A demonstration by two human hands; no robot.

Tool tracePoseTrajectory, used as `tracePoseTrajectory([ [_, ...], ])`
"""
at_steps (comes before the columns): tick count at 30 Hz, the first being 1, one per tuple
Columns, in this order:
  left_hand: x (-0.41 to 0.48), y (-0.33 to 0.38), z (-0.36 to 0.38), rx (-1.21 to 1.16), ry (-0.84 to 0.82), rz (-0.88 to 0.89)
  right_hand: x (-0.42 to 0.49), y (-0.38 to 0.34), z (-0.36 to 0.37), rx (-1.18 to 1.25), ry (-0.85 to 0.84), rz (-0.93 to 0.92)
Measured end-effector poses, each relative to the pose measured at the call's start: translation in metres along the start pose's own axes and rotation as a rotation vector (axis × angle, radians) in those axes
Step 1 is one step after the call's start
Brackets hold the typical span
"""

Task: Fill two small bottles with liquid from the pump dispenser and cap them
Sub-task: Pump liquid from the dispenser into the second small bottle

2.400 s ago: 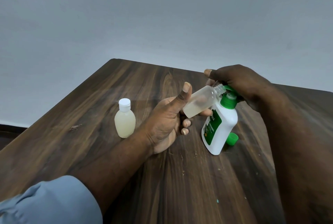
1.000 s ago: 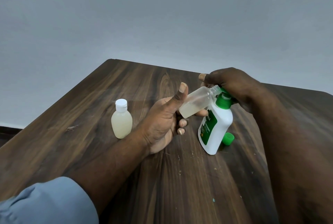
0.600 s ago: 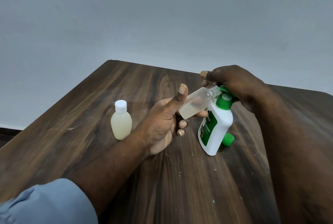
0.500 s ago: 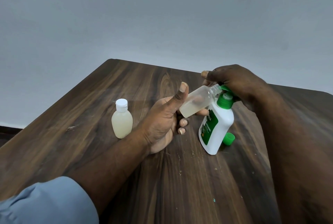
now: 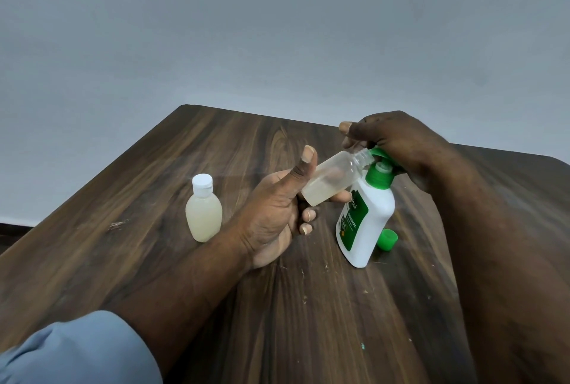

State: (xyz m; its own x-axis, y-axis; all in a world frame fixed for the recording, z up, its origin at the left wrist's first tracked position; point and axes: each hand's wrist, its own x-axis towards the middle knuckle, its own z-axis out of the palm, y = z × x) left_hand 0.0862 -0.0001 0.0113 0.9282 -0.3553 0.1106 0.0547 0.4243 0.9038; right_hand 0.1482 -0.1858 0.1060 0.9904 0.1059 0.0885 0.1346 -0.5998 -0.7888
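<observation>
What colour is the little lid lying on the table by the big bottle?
Green. The loose cap shows clearly in the head view, beside the white dispenser bottle.

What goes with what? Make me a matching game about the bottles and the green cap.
Things:
1. capped small bottle
2. open small bottle
3. pump dispenser
4. green cap

Where:
A. lying on the table
B. right hand holds its top
C. tilted in the left hand
D. standing alone, nearly full

Pairs: 1-D, 2-C, 3-B, 4-A
</observation>
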Motion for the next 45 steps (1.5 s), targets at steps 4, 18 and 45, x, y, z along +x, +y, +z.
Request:
tracePoseTrajectory([
  [4,-0.0002,0.0009,-0.0005,-0.002,0.005,0.003,0.001,0.0003,0.003,-0.012,0.0,0.015],
  [18,-0.0004,0.0004,0.0005,0.001,-0.005,0.002,0.001,-0.0006,0.0001,0.011,0.003,0.009],
  [45,0.0005,0.0014,-0.0005,-0.005,0.012,0.004,-0.0015,-0.0018,0.0051,-0.017,-0.006,0.05],
])
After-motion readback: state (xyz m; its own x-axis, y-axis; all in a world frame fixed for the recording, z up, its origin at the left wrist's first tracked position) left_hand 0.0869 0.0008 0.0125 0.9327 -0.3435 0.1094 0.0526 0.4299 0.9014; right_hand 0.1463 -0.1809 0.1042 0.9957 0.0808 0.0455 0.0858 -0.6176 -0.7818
